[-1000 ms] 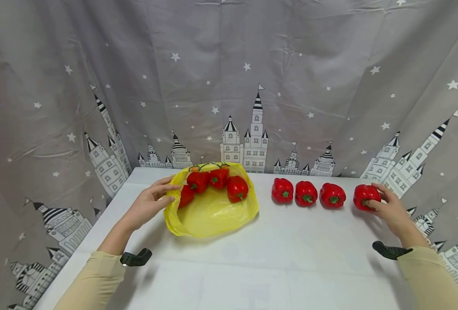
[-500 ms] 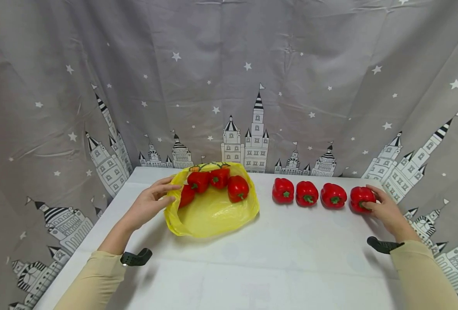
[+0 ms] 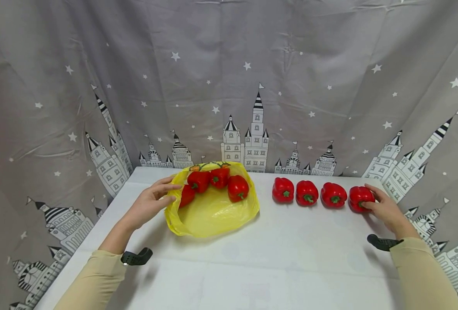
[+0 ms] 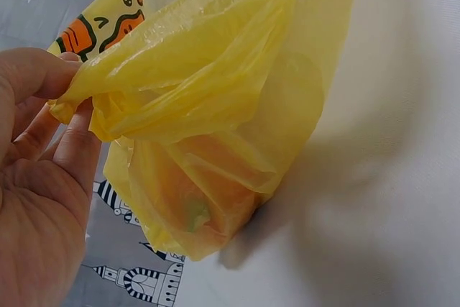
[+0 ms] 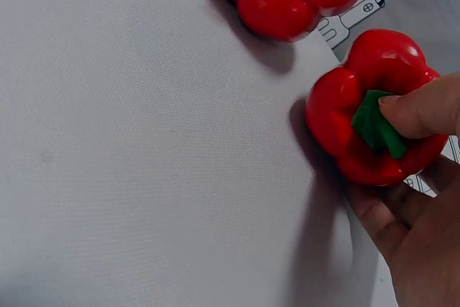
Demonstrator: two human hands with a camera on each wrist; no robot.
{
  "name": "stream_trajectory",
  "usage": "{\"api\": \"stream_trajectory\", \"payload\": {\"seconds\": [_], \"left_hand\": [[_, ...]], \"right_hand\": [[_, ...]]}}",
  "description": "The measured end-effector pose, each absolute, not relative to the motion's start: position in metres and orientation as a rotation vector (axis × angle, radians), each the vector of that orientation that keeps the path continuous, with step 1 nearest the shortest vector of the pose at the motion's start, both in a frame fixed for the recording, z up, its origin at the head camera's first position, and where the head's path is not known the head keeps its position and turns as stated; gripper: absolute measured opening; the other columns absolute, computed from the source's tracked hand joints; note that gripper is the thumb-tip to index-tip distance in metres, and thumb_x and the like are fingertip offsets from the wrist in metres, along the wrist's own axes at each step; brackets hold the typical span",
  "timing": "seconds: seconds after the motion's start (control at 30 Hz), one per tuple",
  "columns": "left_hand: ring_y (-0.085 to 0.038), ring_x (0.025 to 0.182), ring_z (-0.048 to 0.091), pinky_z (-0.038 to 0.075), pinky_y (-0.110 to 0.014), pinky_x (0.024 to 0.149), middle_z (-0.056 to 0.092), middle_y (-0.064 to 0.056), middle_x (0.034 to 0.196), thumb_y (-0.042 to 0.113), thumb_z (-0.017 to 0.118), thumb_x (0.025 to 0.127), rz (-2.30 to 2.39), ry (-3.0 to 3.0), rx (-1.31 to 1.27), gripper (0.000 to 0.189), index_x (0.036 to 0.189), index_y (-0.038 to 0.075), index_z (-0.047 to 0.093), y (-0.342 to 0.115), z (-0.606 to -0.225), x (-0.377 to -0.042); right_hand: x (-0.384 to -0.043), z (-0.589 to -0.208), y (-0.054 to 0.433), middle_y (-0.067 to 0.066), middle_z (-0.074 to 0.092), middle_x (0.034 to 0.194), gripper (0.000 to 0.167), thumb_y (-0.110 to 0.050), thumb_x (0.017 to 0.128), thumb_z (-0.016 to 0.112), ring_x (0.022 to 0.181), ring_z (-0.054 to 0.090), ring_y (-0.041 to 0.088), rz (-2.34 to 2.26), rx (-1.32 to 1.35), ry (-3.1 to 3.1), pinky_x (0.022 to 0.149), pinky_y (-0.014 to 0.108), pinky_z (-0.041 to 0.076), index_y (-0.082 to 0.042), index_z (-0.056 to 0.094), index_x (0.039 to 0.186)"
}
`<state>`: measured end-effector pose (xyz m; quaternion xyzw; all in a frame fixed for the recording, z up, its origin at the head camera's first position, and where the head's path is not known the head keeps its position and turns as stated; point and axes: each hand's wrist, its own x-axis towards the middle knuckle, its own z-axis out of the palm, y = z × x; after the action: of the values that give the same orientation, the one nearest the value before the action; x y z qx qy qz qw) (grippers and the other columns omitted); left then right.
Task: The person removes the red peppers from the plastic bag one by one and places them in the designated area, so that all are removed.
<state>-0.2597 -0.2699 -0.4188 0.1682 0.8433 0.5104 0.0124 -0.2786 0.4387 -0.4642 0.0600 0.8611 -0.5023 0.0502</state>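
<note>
My left hand [image 3: 144, 207] pinches the left rim of a yellow plastic bag [image 3: 213, 218], its edge bunched between thumb and fingers in the left wrist view. The bag lies with its mouth spread, and several red bell peppers, one of them this pepper [image 3: 238, 188], rest inside. At the right end of the table my right hand [image 3: 387, 212] grips a red bell pepper [image 5: 330, 113], thumb on its green stem [image 5: 374, 124] and fingers beneath and behind it. Left of it stand three more bell peppers in a row: one [image 3: 283, 190], a second [image 3: 306, 193] and a third [image 3: 333, 195].
The white table [image 3: 291, 249] ends at the back against a grey curtain [image 3: 197, 77] printed with castles and stars. Curtain cloth also closes off both sides. A dark band [image 3: 137, 257] sits on the left wrist, another band [image 3: 383, 243] on the right.
My right hand has moved left with the bell pepper, closer to the row, and is nearly still over the last half second. My left hand and the bag stay put.
</note>
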Motion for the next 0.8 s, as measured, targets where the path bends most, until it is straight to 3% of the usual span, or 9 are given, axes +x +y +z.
{"api": "stream_trajectory", "payload": {"seconds": [0.3,0.53,0.6,0.73,0.8], "left_hand": [[-0.035,0.146,0.037,0.041,-0.015,0.102,0.035,0.000,0.162,0.018,0.066,0.101,1.596,2.627,0.532,0.034,0.134,0.012,0.067,-0.2693,-0.4188,-0.2607],[-0.036,0.147,0.037,0.039,-0.046,0.113,0.034,-0.001,0.163,0.019,0.065,0.101,1.583,2.638,0.527,0.035,0.135,0.011,0.067,-0.2689,-0.4188,-0.2608],[-0.036,0.147,0.036,0.039,-0.044,0.113,0.034,-0.001,0.163,0.019,0.065,0.101,1.583,2.637,0.526,0.035,0.135,0.011,0.066,-0.2690,-0.4189,-0.2608],[-0.035,0.146,0.037,0.042,-0.026,0.108,0.034,0.000,0.163,0.019,0.065,0.101,1.586,2.637,0.513,0.035,0.135,0.012,0.067,-0.2694,-0.4193,-0.2610],[-0.035,0.146,0.038,0.042,-0.025,0.108,0.034,-0.001,0.163,0.019,0.065,0.101,1.586,2.638,0.506,0.035,0.135,0.012,0.067,-0.2695,-0.4192,-0.2609]], "right_hand": [[-0.2791,-0.4620,0.4385,0.039,0.003,0.161,0.077,-0.012,0.104,0.054,0.144,0.008,0.063,-1.500,0.221,2.644,0.109,0.077,0.024,-0.007,0.005,0.164],[-0.2777,-0.4642,0.4401,0.039,0.009,0.161,0.076,-0.015,0.104,0.055,0.142,0.012,0.064,-1.464,0.241,2.694,0.106,0.078,0.027,-0.007,0.008,0.164],[-0.2774,-0.4639,0.4407,0.039,0.010,0.160,0.076,-0.015,0.104,0.055,0.142,0.013,0.064,-1.457,0.239,2.703,0.105,0.079,0.027,-0.006,0.008,0.163],[-0.2752,-0.4593,0.4409,0.039,0.010,0.160,0.078,-0.017,0.103,0.055,0.142,0.014,0.064,-1.453,0.228,2.703,0.105,0.080,0.025,-0.003,0.007,0.163],[-0.2741,-0.4559,0.4410,0.039,0.010,0.161,0.078,-0.019,0.103,0.053,0.142,0.015,0.064,-1.451,0.216,2.709,0.105,0.080,0.024,-0.002,0.006,0.163]]}}
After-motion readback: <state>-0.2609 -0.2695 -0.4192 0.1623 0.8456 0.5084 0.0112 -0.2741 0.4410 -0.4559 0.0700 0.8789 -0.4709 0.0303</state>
